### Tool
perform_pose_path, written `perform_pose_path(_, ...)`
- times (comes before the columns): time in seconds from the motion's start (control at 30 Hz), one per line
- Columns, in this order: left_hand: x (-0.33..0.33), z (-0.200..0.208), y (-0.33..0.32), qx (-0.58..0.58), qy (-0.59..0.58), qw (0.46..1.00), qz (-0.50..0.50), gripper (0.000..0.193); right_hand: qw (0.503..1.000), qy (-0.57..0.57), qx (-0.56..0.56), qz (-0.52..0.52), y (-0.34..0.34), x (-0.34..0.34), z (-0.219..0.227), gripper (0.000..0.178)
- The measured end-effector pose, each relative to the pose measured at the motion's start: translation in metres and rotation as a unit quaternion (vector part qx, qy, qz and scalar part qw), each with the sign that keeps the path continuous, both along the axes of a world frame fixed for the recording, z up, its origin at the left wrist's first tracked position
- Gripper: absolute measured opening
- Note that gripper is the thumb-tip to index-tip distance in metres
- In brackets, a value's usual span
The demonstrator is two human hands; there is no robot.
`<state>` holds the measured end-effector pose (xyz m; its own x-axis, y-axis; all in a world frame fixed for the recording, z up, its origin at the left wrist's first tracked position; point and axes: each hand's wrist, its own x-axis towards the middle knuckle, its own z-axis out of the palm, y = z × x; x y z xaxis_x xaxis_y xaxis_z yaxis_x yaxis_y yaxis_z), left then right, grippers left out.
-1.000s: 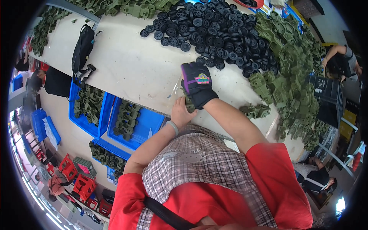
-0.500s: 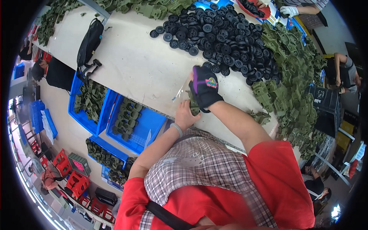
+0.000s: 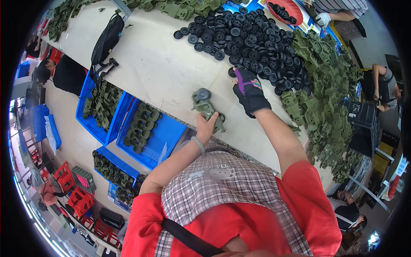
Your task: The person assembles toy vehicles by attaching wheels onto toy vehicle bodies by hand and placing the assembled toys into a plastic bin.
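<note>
My bare left hand [image 3: 206, 124] grips a dark green toy vehicle body [image 3: 207, 109] just above the table's near edge. At the far end of that body is a black wheel [image 3: 203, 94]; motion blurs it a little. My right hand [image 3: 250, 92], in a black and purple fingerless glove, is at the near edge of a heap of black toy wheels [image 3: 252, 47]. Its fingers are curled, with a loose wheel [image 3: 232, 72] right by the fingertips. The glove hides whatever is between those fingers.
Green toy parts [image 3: 325, 85] are heaped on the right. Blue bins [image 3: 171, 143] of green parts stand left below the pale table [image 3: 158, 64]. A black bag [image 3: 107, 38] lies at the left edge. Across the table are a red bowl [image 3: 295, 9] and another person's gloved hand [image 3: 323, 19].
My right hand has moved away from my left, up and right to the wheel heap. The toy vehicle body, mostly covered before, now shows with a wheel. Another person's hand has left the red bowl.
</note>
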<state>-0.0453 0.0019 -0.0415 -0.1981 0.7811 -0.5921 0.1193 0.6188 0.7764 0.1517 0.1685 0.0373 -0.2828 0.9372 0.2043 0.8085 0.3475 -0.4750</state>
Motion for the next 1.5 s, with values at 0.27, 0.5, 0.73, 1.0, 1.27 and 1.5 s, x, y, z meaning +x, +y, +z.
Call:
perform_pose_path(0.27,-0.017,0.042,0.009,-0.193,-0.192,0.962,-0.033,0.080,0.979,-0.176,-0.104,0.012,0.013,-0.005,-0.019,0.035)
perform_pose_path(0.5,-0.081,0.043,-0.026,0.103,0.223,0.926,-0.287,0.080,0.980,-0.138,-0.128,0.062,-0.006,0.004,-0.002,0.025)
perform_pose_path(0.73,-0.066,0.102,0.071,0.323,0.419,0.743,-0.409,0.084,0.966,0.122,-0.191,-0.123,-0.066,0.038,-0.027,0.033)
perform_pose_path(1.0,-0.038,0.064,0.040,0.203,0.407,0.756,-0.472,0.063,0.981,-0.110,-0.159,0.002,-0.063,0.034,0.015,0.027)
perform_pose_path(1.27,-0.032,0.059,0.030,0.225,0.435,0.754,-0.438,0.064,0.973,0.066,-0.218,0.035,-0.063,0.036,0.040,0.031)
perform_pose_path(1.5,-0.032,0.049,0.028,0.240,0.425,0.759,-0.431,0.070,0.949,-0.073,-0.153,0.267,-0.079,0.012,0.049,0.031)
